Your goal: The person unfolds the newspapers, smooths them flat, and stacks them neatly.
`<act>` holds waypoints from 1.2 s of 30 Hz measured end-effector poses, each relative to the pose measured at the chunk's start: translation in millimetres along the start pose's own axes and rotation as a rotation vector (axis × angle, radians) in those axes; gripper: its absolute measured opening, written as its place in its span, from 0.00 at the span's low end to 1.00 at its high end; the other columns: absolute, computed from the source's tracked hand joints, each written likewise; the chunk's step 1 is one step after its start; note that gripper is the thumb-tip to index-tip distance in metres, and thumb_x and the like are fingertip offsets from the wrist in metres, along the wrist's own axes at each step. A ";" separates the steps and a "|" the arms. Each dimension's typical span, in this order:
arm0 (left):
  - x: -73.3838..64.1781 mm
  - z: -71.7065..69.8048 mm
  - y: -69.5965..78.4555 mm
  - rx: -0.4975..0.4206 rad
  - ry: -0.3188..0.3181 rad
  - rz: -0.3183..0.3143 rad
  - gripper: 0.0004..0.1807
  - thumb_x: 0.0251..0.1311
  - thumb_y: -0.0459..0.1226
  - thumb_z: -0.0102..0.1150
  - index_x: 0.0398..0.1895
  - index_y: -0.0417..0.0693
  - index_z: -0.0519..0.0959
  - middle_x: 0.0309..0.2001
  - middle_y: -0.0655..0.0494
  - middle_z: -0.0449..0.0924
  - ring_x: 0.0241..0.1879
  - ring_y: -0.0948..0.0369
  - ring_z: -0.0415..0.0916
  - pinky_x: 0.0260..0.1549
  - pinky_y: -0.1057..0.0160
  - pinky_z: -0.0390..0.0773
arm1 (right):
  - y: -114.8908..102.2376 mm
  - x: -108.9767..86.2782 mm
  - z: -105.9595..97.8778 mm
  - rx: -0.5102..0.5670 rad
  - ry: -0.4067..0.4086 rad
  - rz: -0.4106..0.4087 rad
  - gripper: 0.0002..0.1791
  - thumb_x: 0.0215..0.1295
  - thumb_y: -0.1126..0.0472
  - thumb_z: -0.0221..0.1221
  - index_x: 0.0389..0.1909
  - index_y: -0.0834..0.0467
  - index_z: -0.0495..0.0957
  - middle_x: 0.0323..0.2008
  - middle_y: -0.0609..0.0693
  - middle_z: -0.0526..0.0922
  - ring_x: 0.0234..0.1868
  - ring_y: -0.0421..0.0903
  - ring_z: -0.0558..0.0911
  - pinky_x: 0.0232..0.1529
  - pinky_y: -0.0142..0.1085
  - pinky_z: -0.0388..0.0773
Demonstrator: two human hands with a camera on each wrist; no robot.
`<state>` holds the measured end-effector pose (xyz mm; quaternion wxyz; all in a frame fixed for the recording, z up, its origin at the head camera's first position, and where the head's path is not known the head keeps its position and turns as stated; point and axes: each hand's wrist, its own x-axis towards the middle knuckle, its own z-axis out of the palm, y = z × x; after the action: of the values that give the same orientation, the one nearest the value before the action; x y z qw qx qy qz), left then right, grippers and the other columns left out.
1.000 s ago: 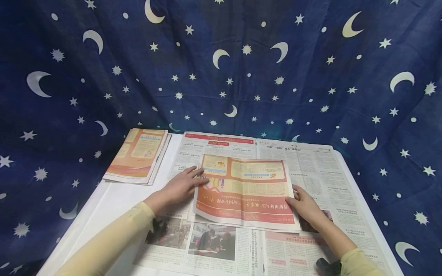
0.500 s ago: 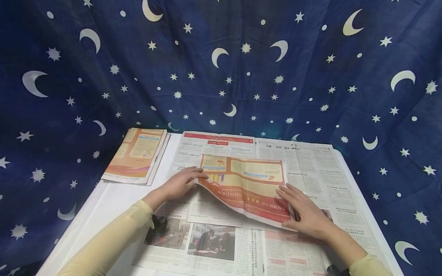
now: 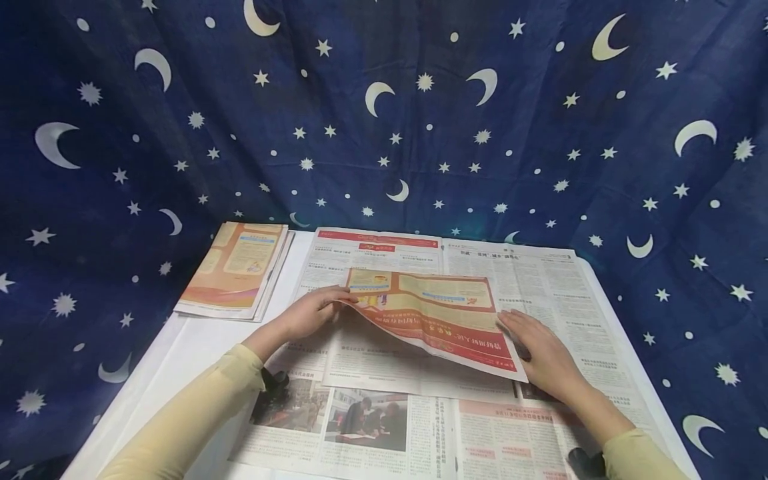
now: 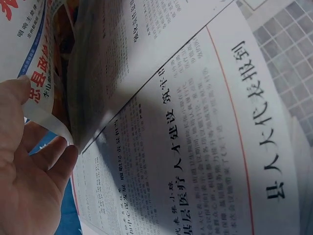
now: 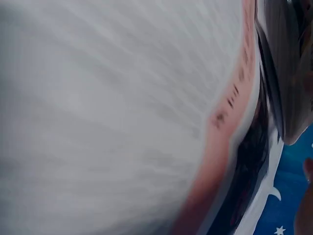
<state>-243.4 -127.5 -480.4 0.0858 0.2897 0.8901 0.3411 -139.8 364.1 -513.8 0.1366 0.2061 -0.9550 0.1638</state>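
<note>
A folded newspaper (image 3: 444, 313) with orange and red printing lies in the middle, its near edge raised and bowed. My left hand (image 3: 309, 312) pinches its left edge; in the left wrist view the thumb lies over the sheet and the fingers below. By the right edge is my right hand (image 3: 549, 357), fingers extended beside the paper. Only a sliver of the right hand (image 5: 304, 200) shows in the right wrist view, with blurred paper filling most of it. Beneath the raised edge lies another printed sheet (image 3: 384, 377).
Spread newspaper pages (image 3: 540, 280) cover much of the white table (image 3: 162, 380). A stack of folded newspapers (image 3: 237, 270) sits at the table's far left. Behind the table hangs a dark blue curtain (image 3: 336, 100) with moons and stars.
The folded newspaper lay flat; its near edge has come up and bowed, first the left side, then the right. The left hand shifted slightly away from me, while the right hand's fingers straightened.
</note>
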 end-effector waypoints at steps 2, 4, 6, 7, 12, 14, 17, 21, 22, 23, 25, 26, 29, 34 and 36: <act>-0.6 0.0 -2.1 -0.004 -0.001 -0.006 0.20 0.77 0.33 0.48 0.64 0.56 0.81 0.71 0.49 0.71 0.73 0.49 0.63 0.72 0.45 0.61 | 7.3 11.2 4.9 0.013 -0.029 0.056 0.50 0.54 0.46 0.75 0.77 0.51 0.66 0.72 0.56 0.70 0.73 0.60 0.65 0.67 0.64 0.63; -0.5 0.7 -4.7 -0.003 -0.006 -0.016 0.20 0.77 0.34 0.48 0.65 0.57 0.80 0.71 0.50 0.71 0.73 0.50 0.64 0.72 0.45 0.61 | 13.4 22.3 9.2 0.030 -0.050 0.101 0.47 0.59 0.48 0.73 0.78 0.52 0.64 0.73 0.58 0.68 0.74 0.63 0.63 0.67 0.66 0.61; 0.2 1.5 -5.9 -0.008 -0.015 -0.021 0.20 0.77 0.34 0.48 0.66 0.58 0.80 0.72 0.50 0.71 0.73 0.51 0.64 0.72 0.46 0.61 | 18.2 32.5 12.0 0.041 -0.060 0.133 0.44 0.63 0.51 0.70 0.78 0.52 0.63 0.74 0.59 0.67 0.74 0.64 0.62 0.68 0.67 0.60; 0.3 1.6 -6.2 -0.006 -0.018 -0.014 0.21 0.76 0.34 0.48 0.66 0.58 0.80 0.72 0.50 0.71 0.73 0.50 0.64 0.72 0.45 0.61 | 20.1 37.2 13.2 0.046 -0.063 0.141 0.42 0.65 0.52 0.68 0.78 0.53 0.63 0.74 0.60 0.66 0.74 0.65 0.62 0.68 0.67 0.60; 0.3 1.7 -2.8 0.024 -0.032 0.000 0.23 0.73 0.32 0.52 0.67 0.57 0.79 0.73 0.47 0.69 0.74 0.47 0.61 0.72 0.43 0.59 | 25.8 50.8 14.9 0.026 -0.087 0.114 0.36 0.67 0.53 0.66 0.75 0.53 0.68 0.74 0.60 0.65 0.75 0.64 0.60 0.67 0.68 0.60; 0.2 1.9 -1.6 0.068 -0.036 -0.002 0.22 0.75 0.37 0.53 0.69 0.58 0.78 0.74 0.48 0.67 0.75 0.47 0.60 0.73 0.43 0.58 | 26.4 52.2 14.5 0.022 -0.101 0.092 0.34 0.67 0.52 0.67 0.73 0.53 0.71 0.74 0.59 0.66 0.75 0.64 0.60 0.67 0.68 0.61; 1.6 2.1 -2.4 0.163 -0.034 0.011 0.22 0.77 0.44 0.53 0.70 0.58 0.77 0.74 0.49 0.66 0.75 0.47 0.58 0.73 0.43 0.58 | 26.7 53.1 14.1 0.030 -0.112 0.070 0.32 0.67 0.52 0.67 0.71 0.54 0.74 0.74 0.59 0.66 0.75 0.63 0.60 0.66 0.68 0.62; 8.4 2.2 -6.9 0.312 -0.020 0.072 0.22 0.77 0.45 0.53 0.70 0.58 0.76 0.74 0.48 0.67 0.74 0.45 0.60 0.72 0.43 0.60 | 26.4 54.9 15.6 0.043 -0.127 0.086 0.28 0.72 0.51 0.62 0.70 0.55 0.75 0.75 0.58 0.66 0.75 0.63 0.61 0.67 0.65 0.62; 11.2 2.4 -8.5 0.346 -0.018 0.089 0.22 0.76 0.44 0.54 0.70 0.58 0.76 0.74 0.47 0.67 0.74 0.44 0.60 0.72 0.43 0.61 | 25.9 55.4 16.0 0.047 -0.134 0.097 0.28 0.73 0.51 0.60 0.71 0.55 0.74 0.75 0.58 0.65 0.75 0.63 0.61 0.67 0.65 0.62; 14.1 2.4 -9.8 0.379 -0.014 0.108 0.22 0.75 0.43 0.55 0.70 0.57 0.77 0.74 0.46 0.67 0.74 0.43 0.60 0.71 0.42 0.61 | 25.9 55.9 16.8 0.047 -0.139 0.106 0.28 0.74 0.50 0.59 0.71 0.55 0.74 0.75 0.58 0.65 0.74 0.63 0.62 0.68 0.65 0.62; 20.6 2.1 -12.8 0.437 -0.020 0.114 0.22 0.75 0.41 0.55 0.70 0.59 0.76 0.75 0.46 0.65 0.74 0.43 0.59 0.71 0.43 0.61 | 24.8 57.0 17.4 0.055 -0.146 0.124 0.28 0.75 0.50 0.57 0.71 0.55 0.73 0.75 0.58 0.65 0.74 0.64 0.63 0.67 0.65 0.63; 23.8 2.0 -14.3 0.463 -0.026 0.111 0.23 0.75 0.41 0.55 0.71 0.59 0.76 0.76 0.46 0.64 0.75 0.43 0.58 0.72 0.43 0.60 | 24.5 57.6 18.1 0.060 -0.149 0.133 0.28 0.75 0.49 0.57 0.72 0.55 0.73 0.75 0.58 0.65 0.74 0.64 0.63 0.68 0.65 0.63; 31.5 1.7 -18.7 0.505 -0.040 0.092 0.23 0.76 0.38 0.53 0.72 0.59 0.75 0.77 0.45 0.62 0.76 0.43 0.56 0.72 0.43 0.59 | 23.8 59.9 20.4 0.067 -0.151 0.150 0.29 0.76 0.48 0.56 0.73 0.55 0.72 0.75 0.57 0.66 0.73 0.64 0.64 0.68 0.64 0.62; 37.8 1.3 -23.3 0.491 -0.056 0.075 0.22 0.76 0.38 0.52 0.71 0.56 0.76 0.76 0.45 0.63 0.76 0.43 0.55 0.73 0.43 0.58 | 24.5 63.1 22.3 0.087 -0.137 0.162 0.27 0.75 0.49 0.56 0.70 0.55 0.75 0.72 0.58 0.70 0.73 0.63 0.65 0.69 0.63 0.61; 38.5 1.2 -23.8 0.466 -0.055 0.070 0.21 0.77 0.40 0.52 0.70 0.55 0.77 0.76 0.46 0.64 0.76 0.44 0.55 0.73 0.44 0.58 | 25.5 63.5 21.5 0.102 -0.121 0.168 0.24 0.75 0.50 0.57 0.67 0.55 0.78 0.70 0.58 0.72 0.72 0.63 0.66 0.69 0.62 0.62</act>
<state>-285.4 -118.9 -495.2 0.0289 0.3415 0.9316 0.1211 -210.8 356.0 -519.0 0.0537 0.1416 -0.9658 0.2103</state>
